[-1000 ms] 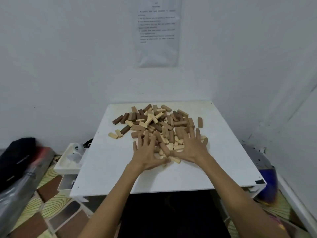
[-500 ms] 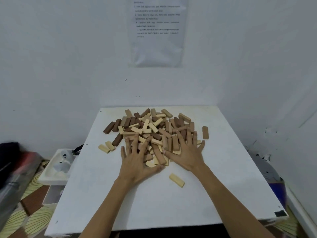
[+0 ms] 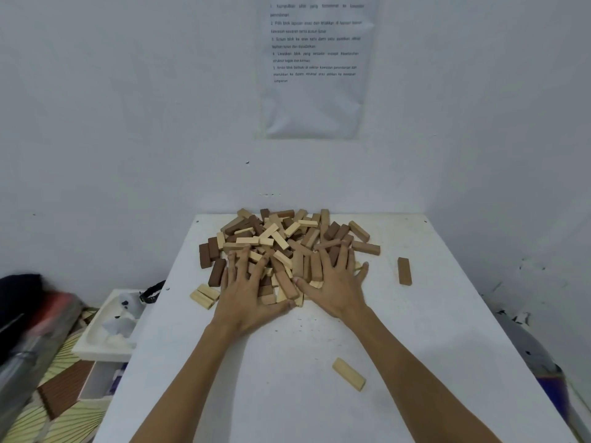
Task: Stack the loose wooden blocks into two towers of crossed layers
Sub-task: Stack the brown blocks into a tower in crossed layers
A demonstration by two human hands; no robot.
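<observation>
A loose heap of wooden blocks (image 3: pixel 281 238), pale, tan and dark brown, lies at the far middle of the white table (image 3: pixel 415 346). My left hand (image 3: pixel 248 292) and my right hand (image 3: pixel 334 282) lie flat side by side on the heap's near edge, fingers spread and straight, pressing on the blocks. One pale block (image 3: pixel 348 374) lies alone on the table between my forearms. A brown block (image 3: pixel 404 271) lies apart to the right. Two pale blocks (image 3: pixel 204 295) sit at the left of my left hand.
The table stands in a corner of white walls, with a printed sheet (image 3: pixel 315 65) taped above it. Left of the table a white tray (image 3: pixel 108 324) holds small items; dark bags (image 3: pixel 25 314) lie further left. A grey and blue object (image 3: pixel 537 356) sits at the right.
Both hands have slid away from me with the heap, pushing the blocks toward the back wall. The lone pale block stays behind, nearer to me. The camera has moved closer to the table.
</observation>
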